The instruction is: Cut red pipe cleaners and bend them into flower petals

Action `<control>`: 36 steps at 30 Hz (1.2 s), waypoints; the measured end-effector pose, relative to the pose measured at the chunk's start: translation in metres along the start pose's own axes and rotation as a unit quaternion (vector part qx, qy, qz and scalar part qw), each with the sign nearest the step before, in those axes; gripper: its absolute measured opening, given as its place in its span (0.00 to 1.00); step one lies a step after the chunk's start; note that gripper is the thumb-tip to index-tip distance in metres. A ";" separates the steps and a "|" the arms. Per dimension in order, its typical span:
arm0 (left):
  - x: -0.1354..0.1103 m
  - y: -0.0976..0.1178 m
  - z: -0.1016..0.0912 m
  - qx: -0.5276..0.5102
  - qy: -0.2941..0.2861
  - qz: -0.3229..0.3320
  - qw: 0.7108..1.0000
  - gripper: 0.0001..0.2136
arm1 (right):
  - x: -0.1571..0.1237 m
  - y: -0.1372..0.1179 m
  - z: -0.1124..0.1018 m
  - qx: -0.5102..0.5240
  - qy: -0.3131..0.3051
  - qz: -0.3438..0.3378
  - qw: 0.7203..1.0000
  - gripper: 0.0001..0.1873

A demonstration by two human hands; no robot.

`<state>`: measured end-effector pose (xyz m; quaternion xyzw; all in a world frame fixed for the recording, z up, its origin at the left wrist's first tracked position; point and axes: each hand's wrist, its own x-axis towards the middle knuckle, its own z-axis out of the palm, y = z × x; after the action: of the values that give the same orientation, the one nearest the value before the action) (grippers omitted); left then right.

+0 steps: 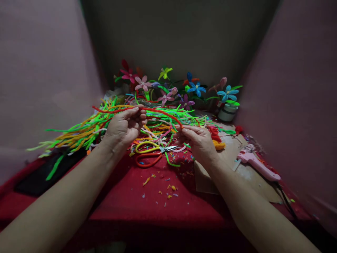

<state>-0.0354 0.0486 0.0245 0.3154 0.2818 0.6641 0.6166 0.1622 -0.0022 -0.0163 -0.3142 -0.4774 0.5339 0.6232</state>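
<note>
Scissors point(163, 149) lie at mid-frame on a cloth point(118, 200), before a heap of pipe cleaners point(86, 130) that spreads leftward over a flat pad point(39, 177). Behind the heap, upper centre, stand craft flowers point(197, 90). Right of frame, a glue gun point(256, 164) lies on cardboard point(247, 179), below a jar point(228, 114).

left wall point(42, 70): pinkish | right wall point(297, 70): pinkish | back wall point(179, 35): dark grey | red-draped table point(126, 200) | light: dim
</note>
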 end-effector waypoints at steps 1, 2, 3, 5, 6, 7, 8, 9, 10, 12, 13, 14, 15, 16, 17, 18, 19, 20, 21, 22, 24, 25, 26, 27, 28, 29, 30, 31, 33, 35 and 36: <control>0.001 -0.001 -0.001 0.015 0.005 -0.003 1.000 0.11 | 0.000 0.000 0.000 -0.006 0.001 -0.003 1.000 0.07; 0.000 -0.001 -0.001 0.045 0.006 -0.015 0.999 0.11 | -0.001 0.001 0.001 -0.014 0.003 -0.003 1.000 0.07; -0.002 -0.002 -0.001 0.089 -0.004 -0.034 0.995 0.11 | -0.002 0.001 0.002 -0.026 0.009 -0.003 1.000 0.07; -0.013 -0.005 0.002 0.209 -0.061 -0.080 0.973 0.10 | -0.004 0.000 0.004 -0.067 0.031 -0.010 0.997 0.08; -0.021 -0.007 0.005 0.268 -0.112 -0.093 0.952 0.08 | -0.006 0.000 0.006 -0.096 0.042 -0.018 0.994 0.09; -0.029 -0.010 0.008 0.310 -0.147 -0.079 0.936 0.06 | -0.008 0.000 0.007 -0.130 0.052 -0.031 0.990 0.11; -0.037 -0.013 0.013 0.345 -0.160 -0.044 0.924 0.05 | -0.010 0.000 0.008 -0.165 0.060 -0.045 0.984 0.13; -0.045 -0.017 0.017 0.366 -0.168 -0.009 0.915 0.03 | -0.012 0.001 0.009 -0.199 0.065 -0.058 0.976 0.13; -0.051 -0.022 0.020 0.366 -0.161 0.028 0.916 0.03 | -0.013 0.001 0.010 -0.231 0.068 -0.071 0.968 0.13; -0.057 -0.032 0.023 0.346 -0.152 0.088 0.922 0.07 | -0.017 0.003 0.012 -0.282 0.075 -0.091 0.952 0.13; -0.058 -0.036 0.022 0.342 -0.155 0.109 0.920 0.09 | -0.019 0.004 0.014 -0.300 0.076 -0.099 0.946 0.12; -0.058 -0.041 0.020 0.345 -0.162 0.127 0.916 0.10 | -0.020 0.005 0.015 -0.314 0.074 -0.106 0.941 0.12; -0.057 -0.044 0.017 0.356 -0.174 0.140 0.907 0.10 | -0.021 0.005 0.016 -0.323 0.070 -0.113 0.937 0.12; -0.055 -0.046 0.014 0.370 -0.183 0.151 0.898 0.11 | -0.022 0.006 0.017 -0.329 0.065 -0.119 0.935 0.12; -0.054 -0.047 0.011 0.383 -0.192 0.157 0.890 0.10 | -0.023 0.006 0.017 -0.333 0.061 -0.123 0.933 0.11; -0.053 -0.048 0.008 0.395 -0.199 0.161 0.883 0.10 | -0.023 0.006 0.018 -0.336 0.058 -0.125 0.932 0.11; -0.053 -0.048 0.006 0.406 -0.204 0.163 0.876 0.09 | -0.024 0.006 0.018 -0.337 0.055 -0.124 0.932 0.11; -0.052 -0.048 0.005 0.417 -0.208 0.167 0.869 0.07 | -0.024 0.006 0.018 -0.337 0.053 -0.123 0.932 0.11; -0.053 -0.048 0.004 0.429 -0.211 0.171 0.861 0.06 | -0.024 0.006 0.018 -0.335 0.052 -0.119 0.933 0.11; -0.053 -0.047 0.005 0.441 -0.211 0.176 0.854 0.04 | -0.024 0.006 0.018 -0.333 0.049 -0.115 0.935 0.11; -0.054 -0.048 0.007 0.462 -0.206 0.187 0.842 0.03 | -0.025 0.006 0.018 -0.329 0.045 -0.104 0.938 0.11; -0.054 -0.048 0.008 0.471 -0.200 0.192 0.837 0.02 | -0.025 0.006 0.018 -0.326 0.043 -0.099 0.939 0.11; -0.054 -0.048 0.009 0.480 -0.192 0.196 0.833 0.02 | -0.025 0.007 0.018 -0.323 0.043 -0.093 0.941 0.11; -0.055 -0.048 0.011 0.488 -0.186 0.201 0.829 0.02 | -0.025 0.007 0.018 -0.318 0.043 -0.088 0.943 0.11; -0.055 -0.048 0.012 0.493 -0.178 0.205 0.827 0.03 | -0.025 0.007 0.018 -0.314 0.044 -0.085 0.945 0.11; -0.056 -0.047 0.013 0.493 -0.169 0.207 0.828 0.04 | -0.025 0.007 0.018 -0.309 0.046 -0.084 0.946 0.11; -0.057 -0.047 0.014 0.488 -0.158 0.206 0.834 0.04 | -0.024 0.007 0.018 -0.306 0.048 -0.083 0.947 0.11; -0.058 -0.047 0.015 0.477 -0.147 0.200 0.843 0.05 | -0.024 0.007 0.018 -0.303 0.050 -0.082 0.948 0.10; -0.059 -0.048 0.016 0.452 -0.128 0.178 0.865 0.06 | -0.025 0.005 0.019 -0.298 0.053 -0.081 0.950 0.10; -0.060 -0.050 0.017 0.431 -0.120 0.150 0.882 0.06 | -0.025 0.003 0.019 -0.289 0.053 -0.074 0.953 0.10; -0.060 -0.050 0.018 0.425 -0.120 0.139 0.886 0.05 | -0.025 0.002 0.019 -0.282 0.052 -0.069 0.956 0.10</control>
<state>0.0130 -0.0073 -0.0065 0.6605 0.4140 0.5167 0.3541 0.1439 -0.0279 -0.0180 -0.4709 -0.5958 0.3164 0.5685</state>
